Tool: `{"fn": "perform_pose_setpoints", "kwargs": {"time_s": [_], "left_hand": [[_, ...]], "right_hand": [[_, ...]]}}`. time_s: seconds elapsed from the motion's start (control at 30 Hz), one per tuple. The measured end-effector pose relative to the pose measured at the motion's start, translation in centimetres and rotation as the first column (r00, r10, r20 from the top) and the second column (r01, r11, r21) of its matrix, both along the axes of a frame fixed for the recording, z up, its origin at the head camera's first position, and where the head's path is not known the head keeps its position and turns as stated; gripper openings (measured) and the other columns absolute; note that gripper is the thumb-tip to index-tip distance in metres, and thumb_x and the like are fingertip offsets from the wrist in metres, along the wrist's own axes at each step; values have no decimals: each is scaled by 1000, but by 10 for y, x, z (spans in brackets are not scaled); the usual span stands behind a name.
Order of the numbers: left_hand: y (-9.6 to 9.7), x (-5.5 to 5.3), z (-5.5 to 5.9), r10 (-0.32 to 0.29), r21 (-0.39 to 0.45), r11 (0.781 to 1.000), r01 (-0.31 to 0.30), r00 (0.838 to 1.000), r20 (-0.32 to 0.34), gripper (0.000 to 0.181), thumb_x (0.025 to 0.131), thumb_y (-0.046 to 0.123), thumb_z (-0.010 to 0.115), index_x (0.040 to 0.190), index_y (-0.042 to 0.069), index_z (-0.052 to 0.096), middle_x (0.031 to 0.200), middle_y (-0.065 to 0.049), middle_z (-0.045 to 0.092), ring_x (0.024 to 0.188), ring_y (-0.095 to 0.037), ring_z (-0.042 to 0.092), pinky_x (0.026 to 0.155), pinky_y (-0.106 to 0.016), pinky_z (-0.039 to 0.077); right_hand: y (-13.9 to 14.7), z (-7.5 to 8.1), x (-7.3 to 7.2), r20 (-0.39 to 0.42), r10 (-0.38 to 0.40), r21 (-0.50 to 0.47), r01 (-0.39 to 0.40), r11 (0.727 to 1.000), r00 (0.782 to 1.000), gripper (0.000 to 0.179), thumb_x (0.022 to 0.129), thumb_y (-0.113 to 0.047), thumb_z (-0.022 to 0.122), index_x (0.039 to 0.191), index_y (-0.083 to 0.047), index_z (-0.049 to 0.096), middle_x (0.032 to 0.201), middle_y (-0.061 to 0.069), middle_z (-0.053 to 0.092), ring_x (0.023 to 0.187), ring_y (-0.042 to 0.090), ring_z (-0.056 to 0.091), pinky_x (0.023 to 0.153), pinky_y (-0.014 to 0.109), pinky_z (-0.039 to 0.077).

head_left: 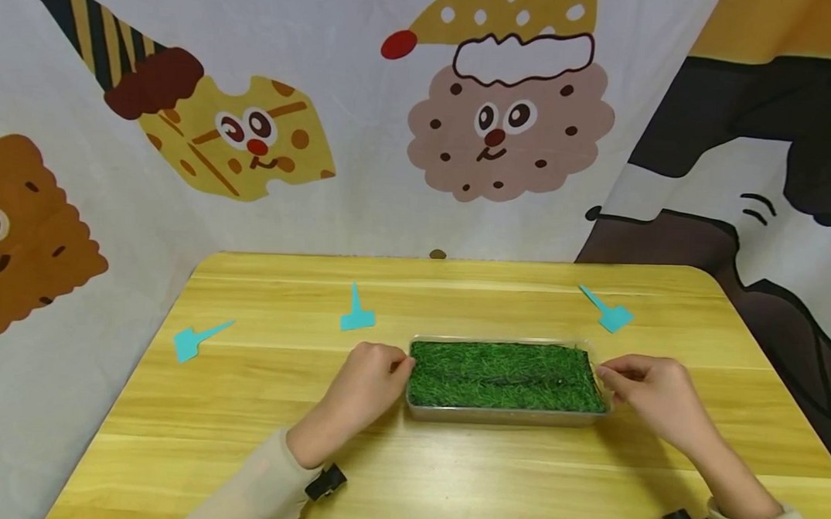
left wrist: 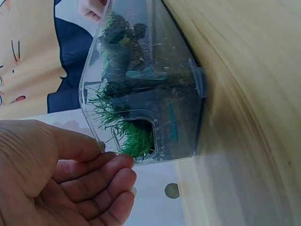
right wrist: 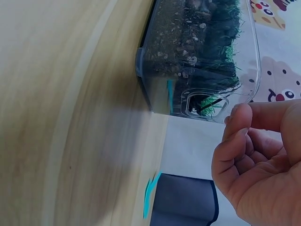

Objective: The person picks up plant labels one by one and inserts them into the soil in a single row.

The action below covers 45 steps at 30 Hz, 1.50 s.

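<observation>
A clear plastic tray filled with green grass and dark soil sits on a yellow wooden table. My left hand is at its left end. In the left wrist view the left hand has its thumb and curled index finger at the end lip of the tray. My right hand is at the right end. In the right wrist view the right hand has its thumb tip at the corner of the tray rim, with the curled fingers just below and apart from it.
Three teal plant tags lie flat on the table: one at the left, one behind the tray, one at the back right. A cartoon-printed cloth hangs behind the table. The table's rounded edges fall away left and right.
</observation>
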<state>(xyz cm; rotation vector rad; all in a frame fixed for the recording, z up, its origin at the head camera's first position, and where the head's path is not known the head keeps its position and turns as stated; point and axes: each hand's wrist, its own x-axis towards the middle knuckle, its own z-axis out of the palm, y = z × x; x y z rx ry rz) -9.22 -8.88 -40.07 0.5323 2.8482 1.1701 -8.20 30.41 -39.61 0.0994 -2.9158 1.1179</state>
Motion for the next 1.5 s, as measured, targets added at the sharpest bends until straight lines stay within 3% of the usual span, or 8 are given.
{"fn": "perform_pose_setpoints", "kwargs": {"time_s": [0.33,0.53,0.83,1.23,1.5], "left_hand": [[-10,1,4,28,-12,1000,-28,998,50,42,102,7,66,61,12,59,51,7,39,45,-5,33,44,-20,33],[-17,0,9,34,-22,999,-32,993,113,51,103,8,66,56,16,46,50,7,33,44,-6,30,44,-20,28],[-26,-1,14,55,-22,998,-51,982,179,56,103,8,66,55,17,39,49,8,29,43,-7,27,46,-21,29],[-34,-1,15,73,-36,997,-67,976,203,53,102,7,67,54,16,47,48,7,32,44,-8,28,47,-21,29],[-39,3,21,97,-56,995,-86,965,243,57,101,7,69,53,17,41,47,8,28,44,-9,26,47,-22,29]], "right_hand": [[-8,-1,2,17,26,-20,-25,999,1000,16,100,-16,73,102,-1,81,74,0,73,63,18,68,50,29,50],[-13,-1,4,51,30,-41,-28,999,998,17,100,-16,73,104,-1,81,78,1,75,65,17,70,54,29,53],[-21,-1,6,48,40,-59,-37,998,998,13,99,-14,73,99,-4,81,67,-2,68,60,20,66,47,28,44],[-29,-2,9,88,35,-90,-27,996,995,12,99,-15,74,97,-5,81,67,-1,69,60,19,66,47,28,43],[-35,-2,12,93,56,-106,-46,993,994,10,97,-15,76,93,-7,81,64,-2,67,58,21,64,47,26,41]]}}
